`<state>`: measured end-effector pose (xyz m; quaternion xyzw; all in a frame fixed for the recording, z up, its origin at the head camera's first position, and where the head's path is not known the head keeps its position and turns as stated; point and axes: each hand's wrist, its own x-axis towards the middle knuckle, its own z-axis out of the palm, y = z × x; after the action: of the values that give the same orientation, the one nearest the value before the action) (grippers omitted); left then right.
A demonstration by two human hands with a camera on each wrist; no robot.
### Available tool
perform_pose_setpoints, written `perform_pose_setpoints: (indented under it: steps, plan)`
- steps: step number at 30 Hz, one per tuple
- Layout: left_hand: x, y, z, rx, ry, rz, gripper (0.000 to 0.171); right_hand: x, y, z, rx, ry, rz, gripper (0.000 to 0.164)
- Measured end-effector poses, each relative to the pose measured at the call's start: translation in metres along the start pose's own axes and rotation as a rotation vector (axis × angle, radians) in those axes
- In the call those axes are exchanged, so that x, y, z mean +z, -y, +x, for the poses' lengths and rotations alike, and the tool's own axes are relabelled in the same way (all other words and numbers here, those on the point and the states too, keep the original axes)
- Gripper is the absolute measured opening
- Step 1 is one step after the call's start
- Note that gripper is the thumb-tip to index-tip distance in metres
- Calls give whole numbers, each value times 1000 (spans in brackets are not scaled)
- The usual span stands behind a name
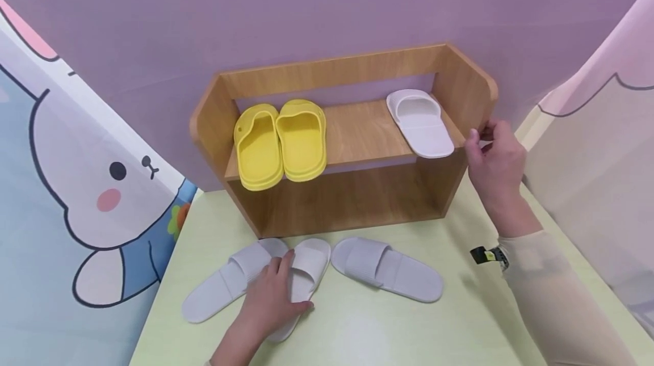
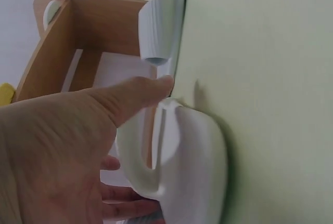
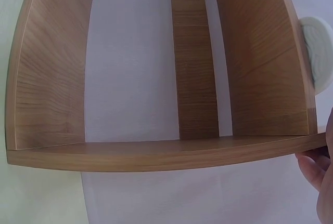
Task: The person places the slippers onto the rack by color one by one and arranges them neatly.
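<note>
My left hand (image 1: 273, 298) reaches over a white slide slipper (image 1: 314, 253) on the pale green surface. Its thumb is stretched out on one side and its fingers on the other, as the left wrist view shows beside the slipper (image 2: 200, 161). My right hand (image 1: 498, 162) holds the front edge of the right side panel (image 1: 467, 93) of a wooden shoe rack, fingers bent at the panel's outer side. On the rack's upper shelf (image 1: 355, 130), a white slipper (image 1: 425, 134) lies at the right and a pair of yellow clogs (image 1: 259, 156) at the left.
One light grey slipper (image 1: 212, 295) lies left of my left hand, its toe towards the rack. Another grey slipper (image 1: 411, 276) lies slantwise to the right. Behind the rack hangs a purple cloth (image 1: 327, 8); a rabbit-print cloth (image 1: 82, 184) hangs at the left.
</note>
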<state>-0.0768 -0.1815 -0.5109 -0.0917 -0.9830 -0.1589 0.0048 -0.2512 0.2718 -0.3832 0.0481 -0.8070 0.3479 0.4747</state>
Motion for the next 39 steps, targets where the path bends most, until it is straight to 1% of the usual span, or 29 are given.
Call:
perform_pose_setpoints:
  steps: [6, 9, 13, 19, 25, 27, 30, 36, 39]
  plan:
    - [6, -3, -4, 5, -13, -1, 121, 1, 0, 0, -4, -8, 0, 22]
    - [9, -4, -3, -4, -22, 5, 120, 1, 1, 0, -4, -9, -1, 22]
    - [12, -10, 0, -27, -16, 18, 116, 0, 1, -1, 1, 0, 4, 21]
    - [9, -16, 2, -61, 13, 8, 111, 1, 1, -2, -4, 19, 4, 22]
    - [3, -16, 3, -81, 18, -33, 106, 0, 0, -2, -18, 10, -1, 22]
    - [0, -16, 4, -76, 18, -47, 105, 0, -1, -2, -17, 9, -3, 22]
    - [-7, -15, 5, -60, 37, -75, 103, -1, -2, -1, -13, 6, -4, 23]
    - [-22, -12, 5, 7, 117, -90, 102, -1, -2, -2, -14, 0, -1, 22]
    - [-29, -9, 7, 41, 132, -97, 101, -1, -2, -1, -15, 4, -4, 22]
